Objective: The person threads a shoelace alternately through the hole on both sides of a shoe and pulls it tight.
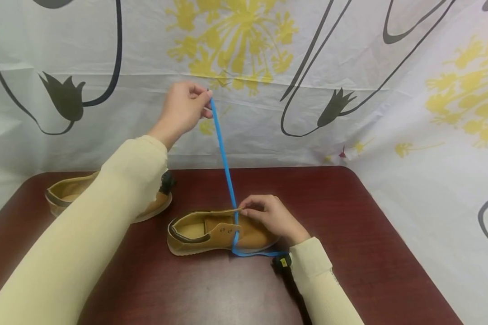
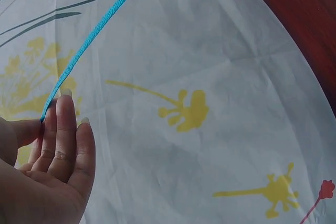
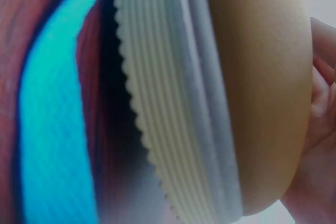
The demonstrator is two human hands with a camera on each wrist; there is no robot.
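My left hand (image 1: 185, 106) is raised high above the table and pinches the end of a blue shoelace (image 1: 223, 153) between thumb and fingers. From there the lace (image 2: 94, 32) runs taut down to a tan shoe (image 1: 211, 241) lying on the table with its toe to the right. My right hand (image 1: 272, 216) pinches the far lacing flap of that shoe between thumb and fingertips. At the near flap the lace passes by the front eyelet, and its other part trails along the table beside the ribbed sole (image 3: 157, 93). Two near-flap eyelets show no lace.
A second tan shoe (image 1: 160, 205) stands at the back left, partly covered by my left sleeve (image 1: 118, 189). The dark red table (image 1: 349, 253) ends at a white floral cloth (image 1: 252, 135) behind. A black wrist camera (image 1: 282, 262) sits under my right wrist, near the trailing lace.
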